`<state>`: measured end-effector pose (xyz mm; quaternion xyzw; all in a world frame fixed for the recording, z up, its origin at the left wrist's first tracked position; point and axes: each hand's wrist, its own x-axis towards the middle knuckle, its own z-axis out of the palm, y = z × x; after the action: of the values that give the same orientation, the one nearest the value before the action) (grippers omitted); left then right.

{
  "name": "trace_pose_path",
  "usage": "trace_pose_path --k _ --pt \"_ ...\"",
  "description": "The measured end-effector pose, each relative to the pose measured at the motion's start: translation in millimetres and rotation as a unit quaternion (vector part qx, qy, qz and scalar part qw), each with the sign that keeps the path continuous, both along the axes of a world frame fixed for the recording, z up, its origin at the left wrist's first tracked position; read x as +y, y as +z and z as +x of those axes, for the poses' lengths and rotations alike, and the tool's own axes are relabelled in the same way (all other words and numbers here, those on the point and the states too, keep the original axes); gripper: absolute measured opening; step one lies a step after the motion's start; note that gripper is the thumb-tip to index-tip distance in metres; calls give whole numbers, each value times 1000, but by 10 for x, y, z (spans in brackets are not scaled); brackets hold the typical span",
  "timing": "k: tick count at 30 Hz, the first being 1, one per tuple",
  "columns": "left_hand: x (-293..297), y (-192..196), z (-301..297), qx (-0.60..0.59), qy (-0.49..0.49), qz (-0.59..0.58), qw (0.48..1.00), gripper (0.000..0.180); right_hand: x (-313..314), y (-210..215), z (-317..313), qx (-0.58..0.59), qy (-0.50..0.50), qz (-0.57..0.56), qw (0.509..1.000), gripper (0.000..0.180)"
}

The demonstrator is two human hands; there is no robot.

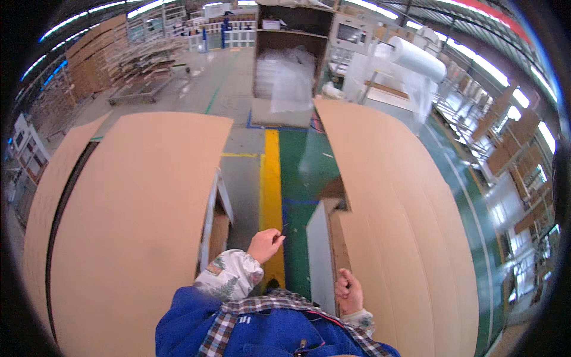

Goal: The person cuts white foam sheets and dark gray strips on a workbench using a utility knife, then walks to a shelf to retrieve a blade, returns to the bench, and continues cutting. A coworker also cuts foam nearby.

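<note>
My left hand (266, 245) is raised over the yellow floor stripe (272, 178), in the gap between two stacks. Its fingers are curled in toward the thumb; whether anything small is inside cannot be seen. Lower down, my right hand (349, 291) is closed too, its inner side hidden. That hand is beside the near edge of the right cardboard sheet (410, 238), close to a pale upright panel (322, 253); contact is unclear. On my left lies another large brown cardboard sheet (140, 220), apart from my left hand.
Ahead stands a tall brown open cabinet (288, 41) with clear plastic wrapping in it. A large white roll of film (418, 59) is behind the right stack. Stacked boards (140, 62) stand at far left. The grey and green floor (303, 160) runs forward between the stacks.
</note>
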<state>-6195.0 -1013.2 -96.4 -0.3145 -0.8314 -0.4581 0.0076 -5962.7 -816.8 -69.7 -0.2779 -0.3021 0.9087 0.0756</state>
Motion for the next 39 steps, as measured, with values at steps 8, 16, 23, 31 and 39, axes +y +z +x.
trace_pose_path --k 8,16,23,31,39 --pt "55 188 -2753 -60 154 54 985 21 914 459 -3594 19 147 61 987 22" --pt "712 130 -5966 -215 168 176 946 21 1681 382 -6743 -12 145 19 989 22" --pt "2609 752 -8624 -17 1 86 996 23 2865 591 -8401 7 12 107 994 21" --pt "4984 1283 -11114 107 -66 131 983 21 4414 218 -10440 -31 -97 100 990 17" --pt "6410 1783 -13692 251 30 114 961 16 5555 923 -13068 61 -13 152 986 20"
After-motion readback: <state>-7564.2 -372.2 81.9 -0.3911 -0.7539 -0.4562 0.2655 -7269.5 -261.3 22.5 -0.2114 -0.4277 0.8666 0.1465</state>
